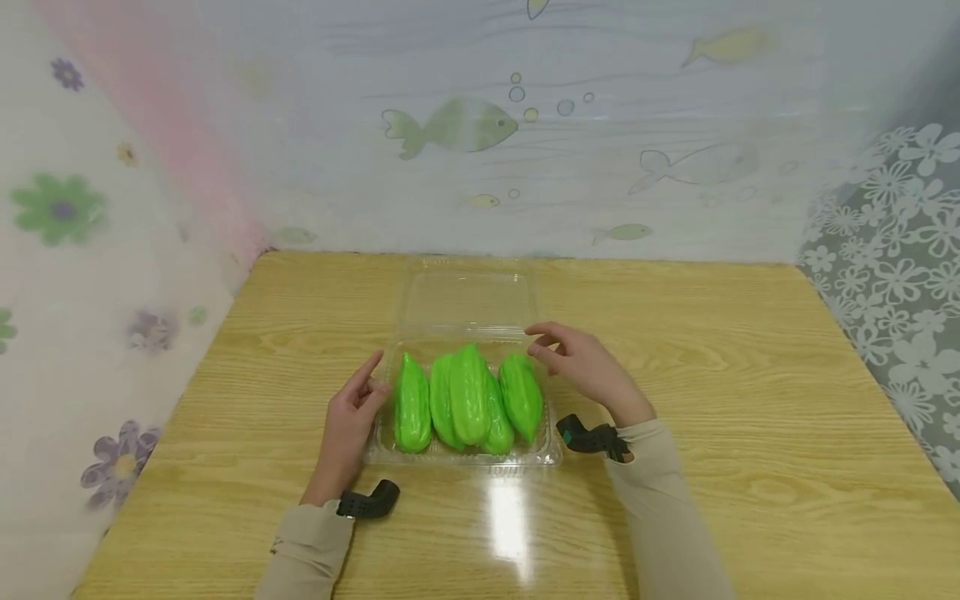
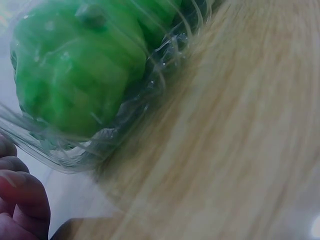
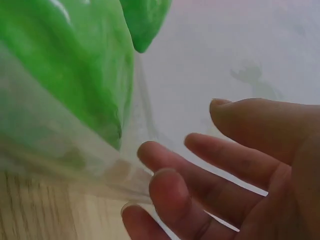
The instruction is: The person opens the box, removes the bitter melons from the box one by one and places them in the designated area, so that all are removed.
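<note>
Several glossy, bright green ridged gourds (image 1: 468, 396) lie side by side in a clear plastic clamshell box (image 1: 465, 459), one overlapping its neighbours on top. The box's lid (image 1: 470, 302) is folded back toward the wall. My left hand (image 1: 347, 425) is at the box's left side, index finger extended and thumb close to the rim; its other fingers curl loosely beside the box corner in the left wrist view. At the upper right corner, my right hand (image 1: 588, 367) reaches over the rim near the rightmost gourd (image 1: 521, 397), its fingers (image 3: 170, 192) apart and holding nothing.
The box stands on a wood-grain table (image 1: 750, 400), with a bright reflection in front of it. A wall covering with fish prints (image 1: 472, 125) rises at the back. Flower-printed coverings flank the table left and right. Each wrist wears a black camera mount (image 1: 592, 437).
</note>
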The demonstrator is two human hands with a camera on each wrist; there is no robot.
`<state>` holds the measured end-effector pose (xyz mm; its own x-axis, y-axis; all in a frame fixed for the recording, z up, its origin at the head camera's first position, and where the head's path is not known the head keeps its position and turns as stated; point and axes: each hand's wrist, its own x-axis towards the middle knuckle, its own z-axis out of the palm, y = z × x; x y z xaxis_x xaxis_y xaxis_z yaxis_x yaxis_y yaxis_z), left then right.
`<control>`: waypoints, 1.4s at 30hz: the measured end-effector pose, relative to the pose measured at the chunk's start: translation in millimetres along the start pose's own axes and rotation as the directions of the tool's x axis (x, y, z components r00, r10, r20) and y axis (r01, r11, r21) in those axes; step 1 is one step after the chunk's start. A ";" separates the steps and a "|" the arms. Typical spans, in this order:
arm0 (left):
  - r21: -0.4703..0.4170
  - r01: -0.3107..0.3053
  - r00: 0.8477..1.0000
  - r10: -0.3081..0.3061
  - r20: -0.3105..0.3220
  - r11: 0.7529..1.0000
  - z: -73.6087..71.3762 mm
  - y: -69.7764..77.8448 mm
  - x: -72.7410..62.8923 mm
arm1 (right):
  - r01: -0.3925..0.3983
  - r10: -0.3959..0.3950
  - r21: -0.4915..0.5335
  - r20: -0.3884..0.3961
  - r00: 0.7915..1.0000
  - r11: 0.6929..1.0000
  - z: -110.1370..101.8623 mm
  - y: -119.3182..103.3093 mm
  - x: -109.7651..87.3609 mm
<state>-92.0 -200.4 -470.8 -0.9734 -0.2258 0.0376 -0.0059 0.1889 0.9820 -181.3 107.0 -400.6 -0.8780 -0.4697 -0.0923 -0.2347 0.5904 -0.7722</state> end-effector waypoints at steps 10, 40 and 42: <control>-0.011 0.006 1.000 -0.006 -0.004 1.000 0.4 -0.6 0.4 | 0.004 -0.003 -0.232 0.004 1.000 0.973 8.1 -16.6 -4.3; 0.004 0.013 1.000 -0.013 -0.009 1.000 -1.0 -2.1 3.4 | 0.054 -0.018 -0.514 0.076 0.997 0.856 29.1 -51.5 -13.9; 0.005 0.011 1.000 -0.011 -0.007 1.000 -0.5 -1.0 3.8 | 0.063 -0.041 -0.495 0.054 0.998 0.867 31.0 -51.8 -13.1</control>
<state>-95.6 -201.9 -471.5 -0.9717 -0.2346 0.0281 -0.0178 0.1912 0.9814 -144.7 62.3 -378.9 -0.8435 -0.5287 -0.0945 -0.4649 0.8069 -0.3643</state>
